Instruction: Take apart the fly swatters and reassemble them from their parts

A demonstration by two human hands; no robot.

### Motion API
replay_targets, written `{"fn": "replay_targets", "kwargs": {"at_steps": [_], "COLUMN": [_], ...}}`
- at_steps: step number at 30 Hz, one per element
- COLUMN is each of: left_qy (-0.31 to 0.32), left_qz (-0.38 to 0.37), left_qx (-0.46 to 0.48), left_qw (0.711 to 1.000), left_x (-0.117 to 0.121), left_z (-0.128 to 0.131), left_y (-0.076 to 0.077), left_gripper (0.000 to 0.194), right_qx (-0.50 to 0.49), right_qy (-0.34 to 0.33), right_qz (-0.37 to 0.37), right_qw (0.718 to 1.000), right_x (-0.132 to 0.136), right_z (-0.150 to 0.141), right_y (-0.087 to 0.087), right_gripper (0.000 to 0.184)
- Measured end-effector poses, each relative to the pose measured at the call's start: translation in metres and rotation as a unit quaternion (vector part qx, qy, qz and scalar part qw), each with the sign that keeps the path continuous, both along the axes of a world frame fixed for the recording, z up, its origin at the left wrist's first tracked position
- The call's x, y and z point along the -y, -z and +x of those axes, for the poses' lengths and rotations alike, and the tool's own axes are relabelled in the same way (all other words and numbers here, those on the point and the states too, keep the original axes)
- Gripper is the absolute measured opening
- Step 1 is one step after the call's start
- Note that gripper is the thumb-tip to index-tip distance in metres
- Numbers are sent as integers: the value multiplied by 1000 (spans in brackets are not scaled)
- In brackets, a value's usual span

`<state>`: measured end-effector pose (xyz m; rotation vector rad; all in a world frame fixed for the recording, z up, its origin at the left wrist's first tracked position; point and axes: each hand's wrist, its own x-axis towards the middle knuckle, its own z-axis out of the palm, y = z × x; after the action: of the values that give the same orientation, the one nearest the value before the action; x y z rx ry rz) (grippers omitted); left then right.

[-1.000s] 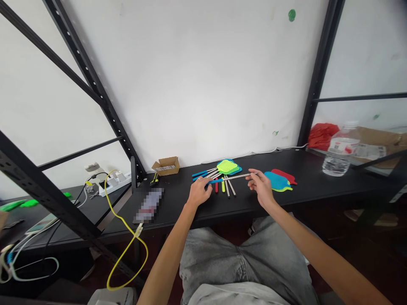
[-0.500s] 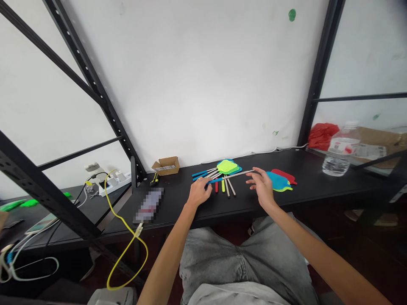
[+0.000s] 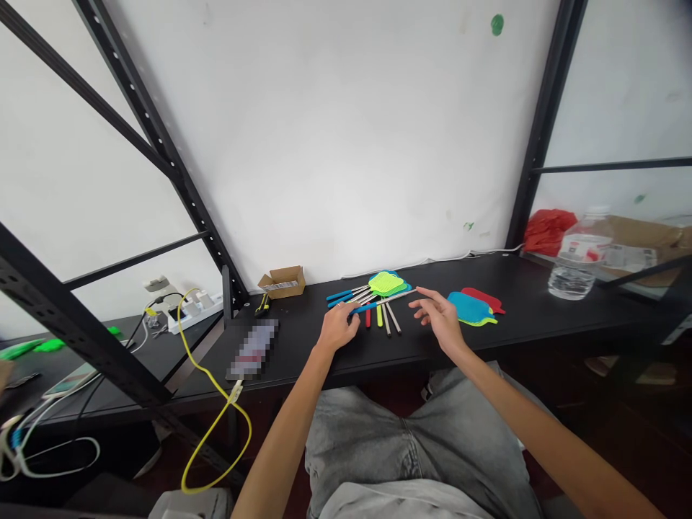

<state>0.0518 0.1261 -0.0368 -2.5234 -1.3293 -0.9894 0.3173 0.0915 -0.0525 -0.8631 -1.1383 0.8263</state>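
Observation:
My left hand (image 3: 338, 326) is closed round the blue grip of a telescopic fly swatter handle (image 3: 386, 300). Its metal rod slants up to the right and carries no swatter head. At the rod's tip is the index finger of my right hand (image 3: 439, 317), whose fingers are spread apart and grip nothing. Behind the rod lies a pile of fly swatters with a lime-green head (image 3: 386, 283) on top and blue ones under it. Their handles fan out to the left and front. Right of my right hand lie loose swatter heads, a blue one (image 3: 470, 307) and a red one (image 3: 486, 298).
On the black table (image 3: 303, 339) stand a small open cardboard box (image 3: 285, 283) and a yellow-black cutter (image 3: 262, 306). A blurred-out phone (image 3: 253, 349) with a yellow cable (image 3: 208, 375) lies at left. A water bottle (image 3: 576, 259) stands at far right.
The rod in my left hand shows shorter now, its tip further left. My right hand has moved left along with the tip. My left hand has stayed put.

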Motion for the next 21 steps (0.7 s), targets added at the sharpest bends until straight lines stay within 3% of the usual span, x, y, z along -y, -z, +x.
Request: {"fn": "replay_targets", "kwargs": {"at_steps": [8,10,12,14,16,19,21], "left_qy": [18,9,1,-4,-5,-8,-9], "left_qz": [-11,-10,-9,-6,-5,-6,-6], "left_qx": [12,14,15,17,18,21,22], "left_qw": [1000,1000,1000,1000,1000,1000,1000], "left_x": [0,-1,-1,-1,-1,-1,0], "left_z": [-2,-1,-1,-1,0,0,0], "left_y": [-1,0,1,1,1,1,1], "left_gripper": [31,31,32,32,32,32,31], "right_qx": [79,136,216,328,447,561,596], "right_qy": [-63,-47,16,122,206,230,208], "right_qz": [-19,-24,-27,-25,-57,-151,-181], "right_qw": [995,989,976,937,868,780,754], "right_x": [-2,-5,-9,-12,-14,-15,-14], "right_z": [-1,6,22,46,72,105,119], "right_y": [0,-6,-13,-19,-21,-17,-11], "right_gripper": [45,46,41,38,47,76,84]}}
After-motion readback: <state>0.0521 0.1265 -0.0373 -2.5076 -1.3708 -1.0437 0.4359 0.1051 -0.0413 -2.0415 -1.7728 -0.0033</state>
